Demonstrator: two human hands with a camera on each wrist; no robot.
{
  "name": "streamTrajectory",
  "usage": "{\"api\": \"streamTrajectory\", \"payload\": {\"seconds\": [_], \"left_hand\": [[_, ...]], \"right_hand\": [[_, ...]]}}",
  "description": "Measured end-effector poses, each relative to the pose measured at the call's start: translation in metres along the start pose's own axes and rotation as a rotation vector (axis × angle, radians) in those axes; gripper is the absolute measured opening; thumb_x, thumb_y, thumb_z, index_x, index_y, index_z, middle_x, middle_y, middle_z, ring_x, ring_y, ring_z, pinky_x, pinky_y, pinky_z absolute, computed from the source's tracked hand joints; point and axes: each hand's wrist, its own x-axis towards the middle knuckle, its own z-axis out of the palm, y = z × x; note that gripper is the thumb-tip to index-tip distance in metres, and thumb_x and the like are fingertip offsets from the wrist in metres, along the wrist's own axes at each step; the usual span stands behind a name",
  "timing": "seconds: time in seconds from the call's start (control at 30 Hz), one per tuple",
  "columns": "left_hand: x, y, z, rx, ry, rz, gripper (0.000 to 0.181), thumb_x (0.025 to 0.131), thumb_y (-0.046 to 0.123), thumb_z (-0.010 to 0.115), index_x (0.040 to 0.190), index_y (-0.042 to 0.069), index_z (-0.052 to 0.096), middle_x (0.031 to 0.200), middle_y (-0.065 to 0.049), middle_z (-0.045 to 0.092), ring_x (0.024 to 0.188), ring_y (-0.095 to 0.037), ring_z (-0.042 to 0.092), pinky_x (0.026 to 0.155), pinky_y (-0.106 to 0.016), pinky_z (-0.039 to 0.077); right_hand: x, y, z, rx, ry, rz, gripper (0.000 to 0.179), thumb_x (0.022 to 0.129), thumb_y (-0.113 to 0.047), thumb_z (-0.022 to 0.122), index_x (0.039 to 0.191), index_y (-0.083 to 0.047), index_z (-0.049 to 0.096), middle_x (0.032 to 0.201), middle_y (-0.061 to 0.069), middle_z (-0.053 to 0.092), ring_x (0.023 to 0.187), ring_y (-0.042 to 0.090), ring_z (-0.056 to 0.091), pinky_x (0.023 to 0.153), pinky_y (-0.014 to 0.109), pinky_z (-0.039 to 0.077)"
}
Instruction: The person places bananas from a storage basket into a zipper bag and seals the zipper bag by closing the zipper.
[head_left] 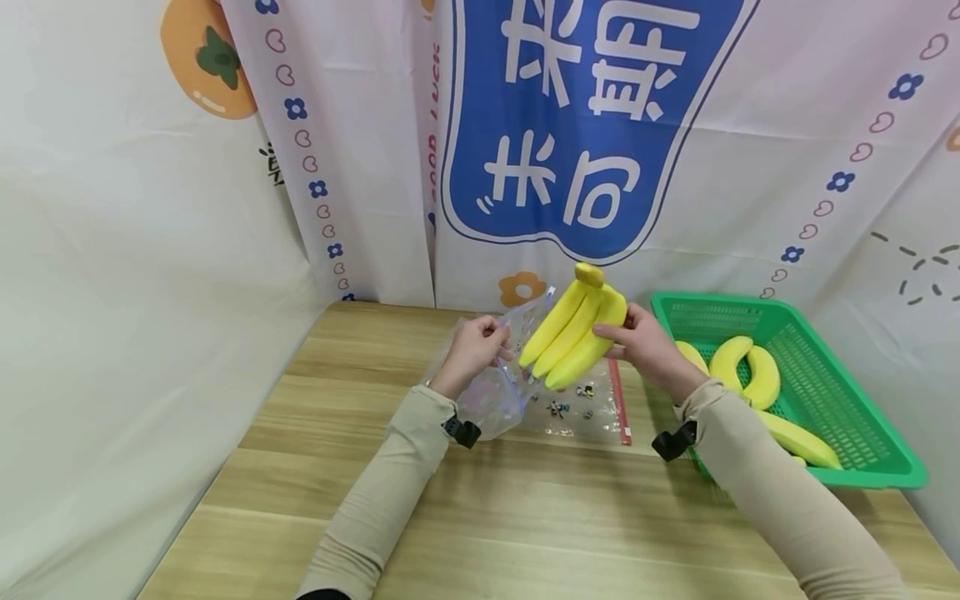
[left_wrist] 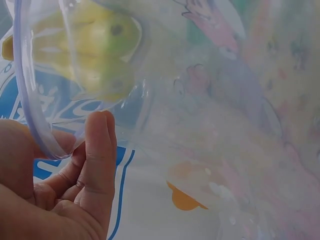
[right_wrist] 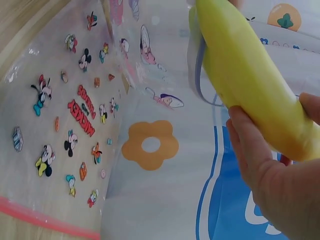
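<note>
- The lilac-rimmed, clear plastic bag [head_left: 482, 408] was pinched by the left hand [head_left: 472, 352]!
- The yellow banana bunch [head_left: 576, 335] was gripped by the right hand [head_left: 654, 348], held right by the bag's mouth, above the wood-grained tabletop [head_left: 300, 467]!

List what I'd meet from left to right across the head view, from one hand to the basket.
Left hand → banana bunch → right hand → green basket.

Head view forward-down; wrist views close, sharing bananas [head_left: 576, 333].
</note>
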Motion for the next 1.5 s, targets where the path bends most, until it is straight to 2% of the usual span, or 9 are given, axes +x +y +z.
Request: {"api": "streamTrajectory", "payload": {"seconds": [0.33,0.43,0.5,0.63,0.87,1.0,1.13,1.27,1.5], "left_hand": [[-0.001,0.000,0.000,0.007,0.005,0.018,0.019,0.096,0.018,0.053,0.085,0.003,0.059,0.081,-0.010,0.066,0.071,-0.023,0.068,0.068,-0.048,0.056],[-0.001,0.000,-0.001,0.018,0.000,0.022,0.019,0.097,0.019,0.053,0.085,0.004,0.059,0.082,-0.009,0.066,0.074,-0.026,0.068,0.065,-0.043,0.056],[-0.001,-0.001,-0.001,0.025,-0.005,0.025,0.019,0.097,0.019,0.053,0.085,0.004,0.059,0.082,-0.009,0.066,0.075,-0.027,0.068,0.060,-0.035,0.056],[-0.001,-0.002,0.000,0.030,-0.005,0.035,0.019,0.096,0.018,0.054,0.085,0.004,0.058,0.081,-0.009,0.066,0.070,-0.022,0.067,0.056,-0.029,0.054],[0.000,-0.003,0.001,0.008,-0.002,0.029,0.019,0.095,0.018,0.054,0.084,0.003,0.058,0.080,-0.009,0.065,0.065,-0.017,0.064,0.069,-0.047,0.056],[0.000,-0.002,0.002,0.005,-0.012,0.028,0.018,0.096,0.018,0.055,0.085,0.003,0.058,0.081,-0.010,0.065,0.065,-0.018,0.065,0.069,-0.048,0.056],[-0.001,-0.002,0.003,0.002,-0.023,0.027,0.019,0.096,0.018,0.054,0.086,0.003,0.059,0.082,-0.010,0.065,0.067,-0.018,0.066,0.070,-0.049,0.056],[0.000,-0.002,0.003,0.007,-0.012,0.023,0.019,0.096,0.019,0.054,0.086,0.003,0.058,0.082,-0.010,0.064,0.065,-0.019,0.063,0.070,-0.049,0.056],[0.002,0.001,0.001,-0.010,0.035,0.027,0.018,0.095,0.017,0.053,0.084,0.004,0.057,0.083,-0.010,0.064,0.066,-0.018,0.063,0.062,-0.037,0.058]], "right_hand": [[-0.001,-0.006,0.005,-0.079,0.073,0.099,0.058,0.093,-0.027,0.061,0.132,0.005,0.031,0.125,0.019,0.044,0.092,0.013,0.063,0.083,0.030,0.054],[-0.001,-0.007,0.005,-0.105,0.085,0.117,0.059,0.093,-0.030,0.062,0.129,0.005,0.033,0.122,0.019,0.046,0.089,0.013,0.063,0.082,0.029,0.054],[0.000,-0.008,0.005,-0.113,0.098,0.128,0.059,0.093,-0.031,0.062,0.128,0.005,0.033,0.120,0.019,0.047,0.087,0.013,0.064,0.081,0.030,0.054],[-0.001,-0.009,0.007,-0.135,0.117,0.139,0.060,0.093,-0.034,0.061,0.129,0.006,0.033,0.119,0.020,0.047,0.085,0.013,0.064,0.081,0.031,0.055],[0.001,-0.010,0.015,-0.121,0.140,0.163,0.063,0.093,-0.033,0.060,0.134,0.006,0.030,0.120,0.021,0.046,0.083,0.013,0.064,0.084,0.034,0.054],[0.001,-0.009,0.017,-0.094,0.150,0.186,0.062,0.094,-0.033,0.058,0.134,0.005,0.030,0.118,0.020,0.048,0.080,0.013,0.065,0.080,0.031,0.055],[0.002,-0.005,0.018,-0.101,0.161,0.168,0.063,0.094,-0.035,0.058,0.134,0.005,0.030,0.116,0.019,0.049,0.080,0.013,0.065,0.082,0.033,0.054],[0.000,-0.001,0.021,-0.179,0.182,0.131,0.063,0.093,-0.037,0.060,0.131,0.006,0.033,0.115,0.020,0.049,0.086,0.018,0.064,0.081,0.033,0.055],[-0.005,0.002,0.027,-0.296,0.191,0.083,0.058,0.091,-0.034,0.064,0.126,0.003,0.036,0.119,0.021,0.048,0.102,0.030,0.057,0.081,0.035,0.055]]}}
